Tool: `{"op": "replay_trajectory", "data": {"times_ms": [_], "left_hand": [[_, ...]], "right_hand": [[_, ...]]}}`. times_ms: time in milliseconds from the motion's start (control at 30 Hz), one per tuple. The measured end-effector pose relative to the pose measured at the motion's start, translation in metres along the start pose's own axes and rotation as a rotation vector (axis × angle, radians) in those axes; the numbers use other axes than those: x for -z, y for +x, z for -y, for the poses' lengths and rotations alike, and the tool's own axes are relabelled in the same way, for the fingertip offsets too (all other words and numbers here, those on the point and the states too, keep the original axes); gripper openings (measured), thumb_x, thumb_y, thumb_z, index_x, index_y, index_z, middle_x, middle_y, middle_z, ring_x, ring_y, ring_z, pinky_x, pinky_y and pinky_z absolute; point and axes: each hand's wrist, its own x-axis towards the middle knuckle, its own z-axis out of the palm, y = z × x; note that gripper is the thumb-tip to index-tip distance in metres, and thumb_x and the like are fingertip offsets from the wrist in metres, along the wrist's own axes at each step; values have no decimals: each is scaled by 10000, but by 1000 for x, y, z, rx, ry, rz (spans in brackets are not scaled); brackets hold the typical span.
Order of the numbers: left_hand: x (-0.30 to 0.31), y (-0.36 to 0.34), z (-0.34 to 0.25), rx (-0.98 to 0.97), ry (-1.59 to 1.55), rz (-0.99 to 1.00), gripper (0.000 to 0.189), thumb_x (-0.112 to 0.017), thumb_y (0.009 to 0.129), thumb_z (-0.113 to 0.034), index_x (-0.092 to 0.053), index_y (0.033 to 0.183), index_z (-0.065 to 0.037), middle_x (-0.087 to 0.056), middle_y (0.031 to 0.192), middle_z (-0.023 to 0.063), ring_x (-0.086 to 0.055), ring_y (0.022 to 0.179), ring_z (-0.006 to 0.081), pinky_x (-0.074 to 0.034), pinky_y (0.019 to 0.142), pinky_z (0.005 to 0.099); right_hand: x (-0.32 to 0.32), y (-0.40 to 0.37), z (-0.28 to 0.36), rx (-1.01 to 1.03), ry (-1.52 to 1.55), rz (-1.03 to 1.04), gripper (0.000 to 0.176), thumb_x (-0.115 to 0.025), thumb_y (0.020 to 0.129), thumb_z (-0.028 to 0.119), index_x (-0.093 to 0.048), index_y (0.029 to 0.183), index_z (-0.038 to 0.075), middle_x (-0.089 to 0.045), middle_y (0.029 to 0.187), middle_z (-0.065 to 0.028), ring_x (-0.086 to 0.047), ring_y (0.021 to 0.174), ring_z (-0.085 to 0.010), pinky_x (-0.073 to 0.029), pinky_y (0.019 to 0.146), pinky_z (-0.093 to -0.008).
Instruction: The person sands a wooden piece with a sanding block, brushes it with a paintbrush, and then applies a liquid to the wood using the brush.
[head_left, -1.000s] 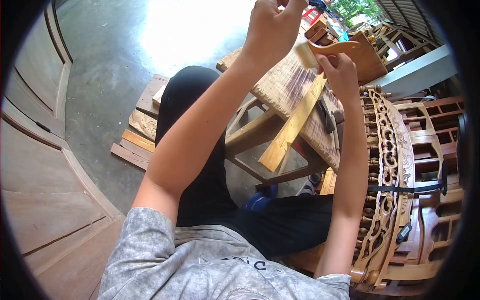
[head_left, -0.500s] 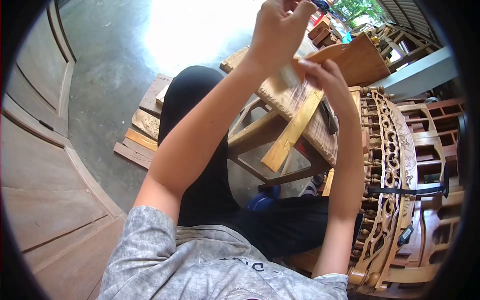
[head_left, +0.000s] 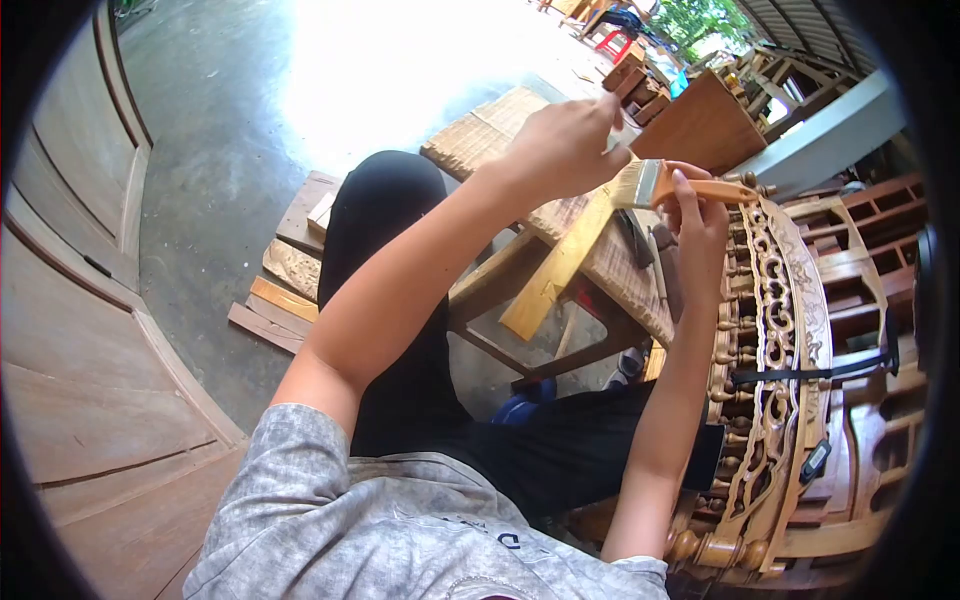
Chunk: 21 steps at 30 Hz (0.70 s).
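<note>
My right hand [head_left: 694,200] is closed around a flat paintbrush [head_left: 648,184] with an orange handle, a metal ferrule and pale bristles. The bristles point left, above the worn wooden bench [head_left: 628,275]. Close to the bristle end is my left hand [head_left: 565,148], its back toward me; thumb and forefinger stand apart and nothing shows between them. A long yellowish wood strip [head_left: 560,265] lies slantwise across the bench below both hands, its near end sticking out past the edge. Dark slim tools [head_left: 636,238] rest on the bench beside the strip.
A carved wooden railing-like panel [head_left: 780,290] stands close on the right, with a black strap [head_left: 810,376] across it. Wooden panels [head_left: 90,390] line the left. Wood offcuts [head_left: 285,295] lie on the floor by my knee. A brown board [head_left: 700,125] leans behind.
Both hands have come lower and nearer. The paintbrush, blurred before, now shows clearly in my right hand. My left hand has moved down beside the bristles, and the view has shifted slightly.
</note>
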Motion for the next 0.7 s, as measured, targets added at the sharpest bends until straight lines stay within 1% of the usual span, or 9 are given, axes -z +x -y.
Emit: {"op": "replay_trajectory", "data": {"times_ms": [33, 67, 133, 200, 300, 367, 500, 533, 700], "left_hand": [[-5, 0, 0, -41, 78, 70, 397, -630, 1005, -355, -632, 1207, -14, -747, 1034, 162, -726, 980, 323, -553, 927, 432], [-7, -3, 2, -75, 101, 198, 482, -614, 1030, -420, -642, 1251, 8, -705, 1190, 196, -666, 1165, 331, -509, 1033, 439], [-12, -8, 1, -97, 197, 364, 542, -614, 1032, -459, -641, 1286, 19, -666, 1267, 217, -611, 1248, 353, -476, 1082, 452], [-19, -8, 3, -97, 274, 550, 643, -585, 1037, -531, -634, 1335, 36, -604, 1370, 245, -542, 1331, 388, -424, 1153, 480], [-28, -8, 0, -3, 300, 708, 714, -560, 1026, -595, -633, 1322, 50, -594, 1399, 250, -534, 1351, 395, -410, 1167, 493], [-34, -10, -1, -35, 331, 732, 771, -558, 1006, -641, -632, 1312, 63, -586, 1417, 253, -520, 1373, 405, -404, 1170, 501], [-24, -15, -26, 9, 326, 785, 868, -585, 957, -708, -619, 1302, 88, -562, 1459, 267, -482, 1419, 432, -392, 1180, 512], [-31, -13, -22, -7, 341, 813, 918, -604, 939, -720, -586, 1339, 106, -521, 1502, 286, -464, 1436, 444, -382, 1195, 512], [-44, -19, -15, -69, 419, 759, 935, -628, 937, -694, -546, 1385, 123, -490, 1532, 295, -449, 1446, 456, -371, 1209, 500]], "right_hand": [[4, 1, -6, -10, 87, 27, 245, -639, 1057, 247, -765, 1162, 63, -661, 802, 13, -489, 614, -26, -374, 545, -208], [6, 5, -16, -17, 175, 52, 252, -635, 1059, 253, -762, 1165, 62, -663, 801, 11, -487, 612, -23, -361, 534, -205], [11, 2, -20, -47, 234, 113, 285, -624, 1066, 289, -755, 1161, 55, -686, 813, -4, -498, 603, -31, -366, 534, -206], [9, 1, -30, -26, 113, 143, 275, -652, 1057, 267, -737, 1164, 28, -709, 855, -20, -584, 686, -54, -448, 591, -225], [13, -2, -40, 0, 35, 148, 275, -680, 1045, 243, -717, 1178, 5, -730, 910, -30, -657, 802, -85, -507, 648, -253], [19, -1, -51, 60, 11, 157, 283, -686, 1043, 264, -724, 1174, 17, -742, 922, -36, -665, 817, -90, -514, 662, -273], [24, -7, -55, 188, -244, -1, 266, -709, 1019, 264, -738, 1149, 34, -771, 916, -96, -700, 759, -157, -538, 675, -326], [28, -6, -50, 236, -307, -45, 264, -714, 1014, 264, -740, 1147, 38, -775, 917, -110, -707, 748, -173, -542, 676, -336], [31, -19, -25, 251, -205, -2, 261, -716, 1006, 258, -740, 1149, 41, -772, 921, -127, -716, 739, -205, -554, 693, -348]]}}
